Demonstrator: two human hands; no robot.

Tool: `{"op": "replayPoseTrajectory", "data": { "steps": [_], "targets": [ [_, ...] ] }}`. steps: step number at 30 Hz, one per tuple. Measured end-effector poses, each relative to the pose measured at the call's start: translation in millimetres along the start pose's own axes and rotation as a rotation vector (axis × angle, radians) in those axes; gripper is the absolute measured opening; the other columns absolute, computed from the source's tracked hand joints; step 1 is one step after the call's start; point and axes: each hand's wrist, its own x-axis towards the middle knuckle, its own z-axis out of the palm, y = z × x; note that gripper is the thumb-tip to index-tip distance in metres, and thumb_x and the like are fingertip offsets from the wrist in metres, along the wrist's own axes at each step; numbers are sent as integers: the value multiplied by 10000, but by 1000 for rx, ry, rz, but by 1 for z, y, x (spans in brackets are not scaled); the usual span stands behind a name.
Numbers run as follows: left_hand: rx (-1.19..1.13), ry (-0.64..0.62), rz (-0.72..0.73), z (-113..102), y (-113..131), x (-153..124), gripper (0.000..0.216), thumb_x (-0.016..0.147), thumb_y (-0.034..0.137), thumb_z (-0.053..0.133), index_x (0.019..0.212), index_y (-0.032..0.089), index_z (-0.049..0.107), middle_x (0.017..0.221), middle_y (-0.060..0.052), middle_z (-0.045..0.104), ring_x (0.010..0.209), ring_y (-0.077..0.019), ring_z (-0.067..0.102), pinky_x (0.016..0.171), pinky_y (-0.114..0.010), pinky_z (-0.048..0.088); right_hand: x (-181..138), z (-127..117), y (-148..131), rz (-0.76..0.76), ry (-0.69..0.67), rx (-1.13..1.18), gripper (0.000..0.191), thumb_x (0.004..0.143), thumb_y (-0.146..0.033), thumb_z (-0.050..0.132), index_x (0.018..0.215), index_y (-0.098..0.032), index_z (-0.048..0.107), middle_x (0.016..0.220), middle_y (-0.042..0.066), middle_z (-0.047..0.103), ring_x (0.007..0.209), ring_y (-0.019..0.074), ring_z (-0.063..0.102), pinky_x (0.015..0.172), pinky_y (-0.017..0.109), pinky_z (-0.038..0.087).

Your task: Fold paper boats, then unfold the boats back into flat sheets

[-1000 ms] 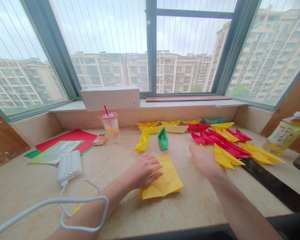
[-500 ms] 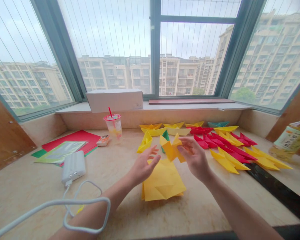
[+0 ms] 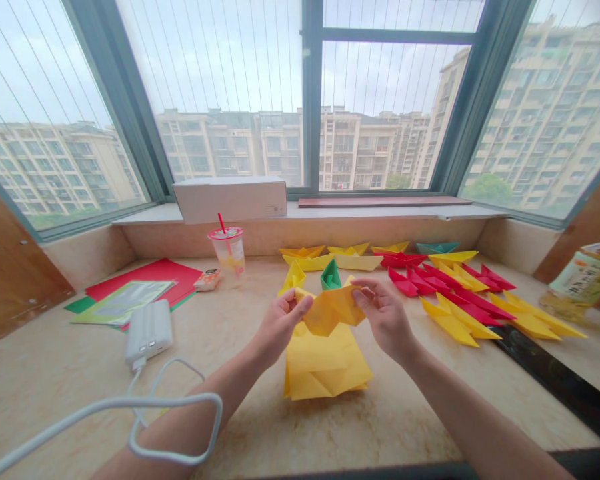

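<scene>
A folded yellow paper [image 3: 329, 311] is stretched level between my two hands, with creased points hanging at its middle. My left hand [image 3: 280, 327] pinches its left end between thumb and fingers. At the right end, my right hand [image 3: 387, 320] grips it the same way. Just below lies a stack of creased yellow paper sheets [image 3: 327, 367] on the counter. Behind the held paper stand a green paper boat [image 3: 331, 275] and a yellow paper boat [image 3: 293, 277], each partly covered.
Several red paper boats [image 3: 405, 283] and yellow paper boats [image 3: 457, 321] fill the right side, near a drink bottle [image 3: 583, 277] and a long black object [image 3: 555, 380]. Leftward are a plastic cup [image 3: 229, 253], red paper [image 3: 145, 277], a power bank [image 3: 149, 333] and its white cable [image 3: 175, 401].
My left hand, open and apart before, has closed on the left end of the yellow paper. The paper has turned level and spread wider between both hands.
</scene>
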Motion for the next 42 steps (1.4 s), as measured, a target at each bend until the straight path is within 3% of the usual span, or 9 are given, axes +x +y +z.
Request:
{"op": "replayPoseTrajectory", "data": {
  "steps": [7,10,15,20,25,30,34,38,42],
  "targets": [
    [-53,76,83,2,2,2,376,805,424,730,1064,167,640,1010,-81,735,887,-214,701,803,-323,551,5,-2,-3,-40,105,-42,266,801,-444,709,947,-226,662,867,32,698,801,182,645,715,304,521],
    [-28,146,131,2,3,3,347,821,410,715,1053,171,620,989,-71,741,862,-208,711,769,-312,563,6,0,-4,-4,114,33,338,779,-439,733,1020,-227,628,911,34,687,799,171,649,703,293,533],
    [-30,257,159,-4,6,7,325,808,406,719,1012,196,575,935,-33,740,792,-189,717,685,-284,573,6,-4,-11,229,-119,92,729,781,-477,727,1393,-268,392,1016,41,658,743,161,662,617,290,559],
    [-24,293,146,-7,5,9,322,823,408,699,1022,212,539,904,-19,733,750,-178,718,636,-270,574,0,-2,-11,314,-297,91,944,720,-390,799,1486,-286,257,956,16,653,735,157,670,637,290,554],
    [-23,281,145,-4,6,7,314,824,420,692,1001,216,533,905,-21,732,781,-187,720,652,-276,581,1,-1,-11,279,-303,125,788,710,-339,809,1391,-234,427,782,-19,666,631,127,613,571,241,472],
    [-29,288,148,-5,6,9,323,822,427,690,1016,226,528,842,-9,723,741,-183,720,644,-280,578,6,-7,-14,271,-203,156,517,700,-374,808,1157,-208,634,863,20,704,745,146,634,638,259,469],
    [26,270,134,-8,3,11,279,833,397,671,992,222,524,835,-10,717,703,-175,710,628,-274,566,8,-12,-9,337,-196,54,394,674,-362,804,1003,-169,705,810,26,707,656,126,593,585,250,446],
    [300,273,137,-14,-3,10,221,865,360,617,996,202,536,832,-31,698,705,-179,693,600,-261,544,10,-24,-8,397,-311,-108,277,713,-316,741,935,-150,729,756,14,689,604,108,565,582,240,444],
    [777,370,363,-20,-5,7,394,859,231,589,1235,210,474,1074,-80,644,837,-188,668,694,-314,557,10,-33,-15,491,-529,-294,299,748,-296,692,999,-139,736,705,20,686,614,128,609,585,234,453]
  ]
}}
